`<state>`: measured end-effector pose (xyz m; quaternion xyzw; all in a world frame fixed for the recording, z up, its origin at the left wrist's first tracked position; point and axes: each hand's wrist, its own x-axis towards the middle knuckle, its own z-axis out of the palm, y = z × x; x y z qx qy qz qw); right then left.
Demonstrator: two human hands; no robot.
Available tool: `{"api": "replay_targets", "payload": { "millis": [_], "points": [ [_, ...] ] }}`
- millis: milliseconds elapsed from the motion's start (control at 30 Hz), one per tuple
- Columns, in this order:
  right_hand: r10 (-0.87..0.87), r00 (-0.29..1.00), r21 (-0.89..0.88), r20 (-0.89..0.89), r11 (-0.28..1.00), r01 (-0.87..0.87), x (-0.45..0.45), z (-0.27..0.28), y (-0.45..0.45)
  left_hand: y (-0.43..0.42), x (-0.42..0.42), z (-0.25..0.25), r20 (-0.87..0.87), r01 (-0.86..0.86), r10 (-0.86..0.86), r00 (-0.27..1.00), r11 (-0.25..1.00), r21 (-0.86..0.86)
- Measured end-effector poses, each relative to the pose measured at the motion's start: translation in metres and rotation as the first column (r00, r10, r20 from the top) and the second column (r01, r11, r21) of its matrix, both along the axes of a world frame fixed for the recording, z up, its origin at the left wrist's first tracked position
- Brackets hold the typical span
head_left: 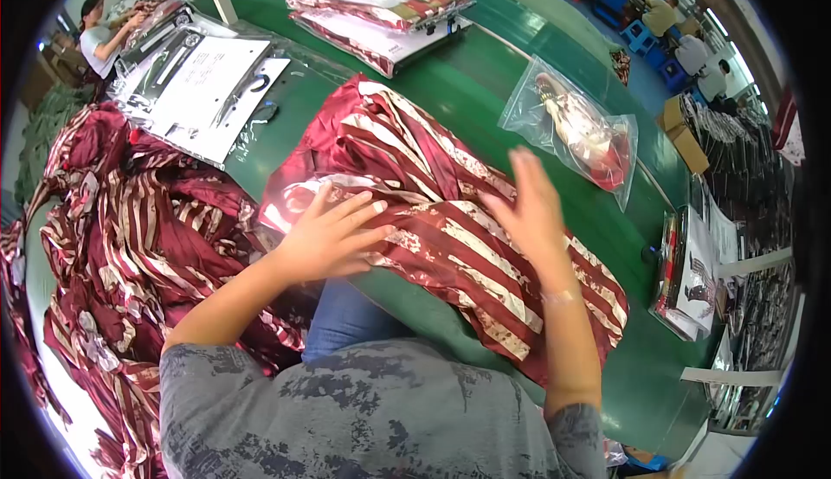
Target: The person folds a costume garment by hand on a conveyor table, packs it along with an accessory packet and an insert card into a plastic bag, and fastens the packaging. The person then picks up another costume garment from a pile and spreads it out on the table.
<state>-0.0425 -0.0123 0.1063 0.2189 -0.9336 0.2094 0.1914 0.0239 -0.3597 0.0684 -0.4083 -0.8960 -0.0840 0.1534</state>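
Note:
A dark red satin garment with cream stripes and blotches [485,250] lies spread across the green table before me, bunched at its far end. My left hand [333,235] rests on its left part, palm down with fingers spread. Over the right half is my right hand [532,206], slightly blurred, its fingers stretched out and thumb apart. Whether it touches the cloth I cannot tell. Neither hand grips anything. Beyond the right hand lies a clear plastic bag [576,128] with a cream and red item inside.
A heap of similar striped garments [130,280] fills my left side. Printed sheets in clear plastic [203,81] lie at the far left, near another person [99,38]. Packed bags are stacked [376,12] at the back. More packages [688,271] stand at the right edge.

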Motion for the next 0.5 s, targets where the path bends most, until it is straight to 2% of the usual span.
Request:
{"api": "replay_targets", "payload": {
  "millis": [67,100,133,167,200,233,300,333,367,433,500],
  "points": [
    [0.096,0.995,0.018,0.028,0.995,-0.097,-0.045,-0.017,-0.055,-0.006,-0.016,-0.003,-0.043,0.008,-0.01,0.999,0.999,-0.041],
    [0.106,0.994,0.047,0.0,0.993,-0.106,-0.063,-0.025,-0.08,-0.005,-0.026,-0.004,0.003,0.009,-0.009,1.0,0.999,-0.048],
    [0.129,0.99,0.031,0.061,0.991,-0.131,-0.081,-0.036,-0.097,-0.005,-0.037,-0.006,-0.027,0.023,-0.024,0.999,0.999,-0.042],
    [0.073,0.974,0.087,0.214,0.992,-0.094,-0.09,-0.037,-0.111,-0.004,-0.049,-0.01,-0.053,0.037,-0.038,0.998,0.999,-0.033],
    [0.03,0.958,0.097,0.287,0.993,-0.06,-0.098,-0.043,-0.121,-0.004,-0.064,-0.019,-0.091,0.05,-0.051,0.995,0.999,-0.008],
    [-0.015,0.933,0.109,0.358,0.994,-0.026,-0.101,-0.044,-0.128,-0.002,-0.077,-0.024,-0.042,0.083,-0.08,0.996,0.993,0.082],
    [0.062,0.978,0.132,0.198,0.987,-0.09,-0.092,-0.047,-0.132,0.001,-0.096,-0.03,0.032,0.115,-0.117,0.993,0.992,0.047],
    [0.083,0.984,0.127,0.155,0.986,-0.103,-0.074,-0.032,-0.136,0.003,-0.104,-0.033,0.044,0.124,-0.127,0.991,0.991,0.059],
    [0.076,0.993,0.192,0.094,0.977,-0.093,-0.062,-0.03,-0.138,0.005,-0.109,-0.036,0.061,0.13,-0.134,0.989,0.989,0.07],
    [0.099,0.992,0.228,0.078,0.967,-0.114,-0.044,-0.045,-0.144,0.008,-0.117,-0.047,-0.05,0.157,-0.151,0.987,0.979,0.13],
    [0.057,0.997,0.29,0.052,0.955,-0.069,-0.032,-0.078,-0.149,0.006,-0.114,-0.058,0.012,-0.037,0.035,0.999,0.981,0.191]
  ]
}}
